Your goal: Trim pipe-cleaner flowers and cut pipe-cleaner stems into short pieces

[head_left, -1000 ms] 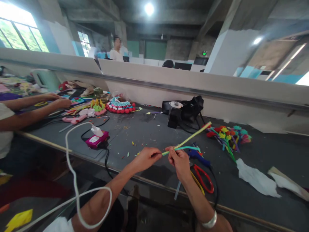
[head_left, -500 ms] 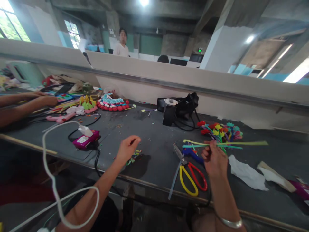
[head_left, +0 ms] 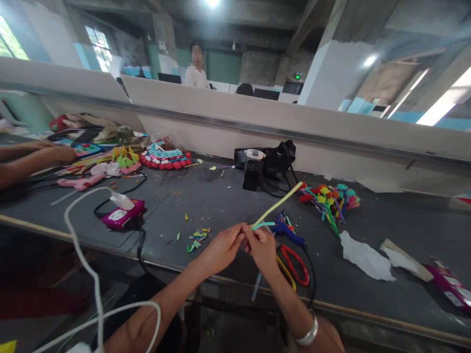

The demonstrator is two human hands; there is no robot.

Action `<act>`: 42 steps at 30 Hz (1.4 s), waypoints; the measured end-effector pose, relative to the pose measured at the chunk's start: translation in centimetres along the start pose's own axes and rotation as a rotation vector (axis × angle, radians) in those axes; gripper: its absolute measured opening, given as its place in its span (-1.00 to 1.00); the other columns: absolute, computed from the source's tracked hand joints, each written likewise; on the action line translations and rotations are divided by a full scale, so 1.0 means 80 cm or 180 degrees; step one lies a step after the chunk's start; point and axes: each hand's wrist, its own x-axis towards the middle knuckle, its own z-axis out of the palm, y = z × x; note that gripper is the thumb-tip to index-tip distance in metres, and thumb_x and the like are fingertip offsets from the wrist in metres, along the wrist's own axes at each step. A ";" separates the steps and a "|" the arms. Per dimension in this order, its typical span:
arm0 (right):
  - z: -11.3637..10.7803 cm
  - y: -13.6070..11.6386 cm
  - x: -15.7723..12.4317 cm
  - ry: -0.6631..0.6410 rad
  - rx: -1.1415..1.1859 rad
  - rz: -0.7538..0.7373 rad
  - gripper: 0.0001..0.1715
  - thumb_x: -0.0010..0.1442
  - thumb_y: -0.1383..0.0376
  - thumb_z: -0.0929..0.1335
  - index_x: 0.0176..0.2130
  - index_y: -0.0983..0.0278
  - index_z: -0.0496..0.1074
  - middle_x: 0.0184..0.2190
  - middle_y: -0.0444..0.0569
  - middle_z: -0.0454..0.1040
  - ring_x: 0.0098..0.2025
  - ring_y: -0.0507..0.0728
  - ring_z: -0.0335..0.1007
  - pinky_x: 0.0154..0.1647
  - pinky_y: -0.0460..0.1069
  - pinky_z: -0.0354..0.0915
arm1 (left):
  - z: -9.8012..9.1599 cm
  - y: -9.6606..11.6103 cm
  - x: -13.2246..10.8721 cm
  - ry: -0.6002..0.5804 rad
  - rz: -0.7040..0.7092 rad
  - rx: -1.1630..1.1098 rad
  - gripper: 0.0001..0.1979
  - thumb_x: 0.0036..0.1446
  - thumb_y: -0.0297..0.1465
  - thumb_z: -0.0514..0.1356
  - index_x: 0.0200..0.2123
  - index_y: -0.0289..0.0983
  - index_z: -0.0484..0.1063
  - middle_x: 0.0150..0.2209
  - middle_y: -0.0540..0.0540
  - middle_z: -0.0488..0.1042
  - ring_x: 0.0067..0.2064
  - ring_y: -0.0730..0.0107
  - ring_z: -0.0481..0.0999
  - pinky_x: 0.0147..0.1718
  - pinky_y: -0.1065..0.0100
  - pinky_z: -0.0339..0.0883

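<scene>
Two hands meet over the dark tabletop [head_left: 200, 193], just inside its near edge. The right hand [head_left: 262, 245] pinches a straight yellow stem [head_left: 278, 203] aimed between 1 and 2 o'clock, and a bent turquoise stem [head_left: 265, 224] towards 3; both look slim. The left hand [head_left: 226, 245] is narrowed against it; whether it grips too, I cannot tell. Flat surface runs towards 11 o'clock, up to a pale partition [head_left: 221, 110]. A blue glue gun [head_left: 290, 234] sits at 3, looped scissor handles [head_left: 305, 268] at 4, chopped scraps [head_left: 198, 237] at 9.

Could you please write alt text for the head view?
A person's right hand holds a yellow strip and a turquoise strip, close beside the left hand, above a dark workbench. Scissors, a blue glue gun and colourful flowers lie nearby.
</scene>
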 end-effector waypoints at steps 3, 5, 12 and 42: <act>-0.001 -0.002 0.000 0.0069 -0.0060 0.0004 -0.44 0.05 -0.07 0.42 -0.68 0.29 0.40 -0.78 -0.17 0.29 -0.73 -0.05 0.14 -0.73 -0.14 0.04 | 0.002 0.002 -0.003 0.0048 -0.0082 0.0133 -0.70 0.30 -0.33 -0.06 -0.18 -0.24 0.46 -0.39 -0.09 0.56 -0.38 0.29 0.52 -0.40 0.37 0.27; -0.013 -0.005 0.005 0.0211 -0.0002 0.0018 -0.44 0.09 -0.09 0.39 -0.62 0.30 0.43 -0.76 -0.18 0.28 -0.73 -0.06 0.10 -0.73 -0.15 0.01 | -0.002 -0.002 -0.003 0.0132 -0.0108 0.0215 -0.71 0.29 -0.31 -0.03 -0.14 -0.22 0.47 -0.36 -0.09 0.57 -0.34 0.27 0.53 -0.37 0.35 0.25; -0.087 -0.019 0.019 0.0818 -0.0098 -0.0112 -0.44 0.16 -0.11 0.33 -0.28 0.34 0.49 -0.59 -0.18 0.31 -0.66 -0.06 0.13 -0.71 -0.15 0.04 | -0.018 -0.028 0.003 0.0633 -0.0272 0.0298 -0.70 0.29 -0.26 -0.03 -0.22 -0.23 0.46 -0.42 -0.05 0.52 -0.41 0.35 0.46 -0.39 0.39 0.20; -0.235 0.041 -0.054 0.1106 -0.3443 -0.0242 -0.42 0.02 0.05 0.28 -0.02 0.27 0.40 -0.32 0.02 0.52 -0.33 0.22 0.47 -0.29 0.07 0.35 | -0.063 -0.081 -0.034 0.1435 -0.0190 0.1556 -0.77 0.24 -0.34 0.08 -0.08 -0.24 0.44 -0.12 -0.16 0.52 -0.08 0.19 0.45 -0.11 0.19 0.28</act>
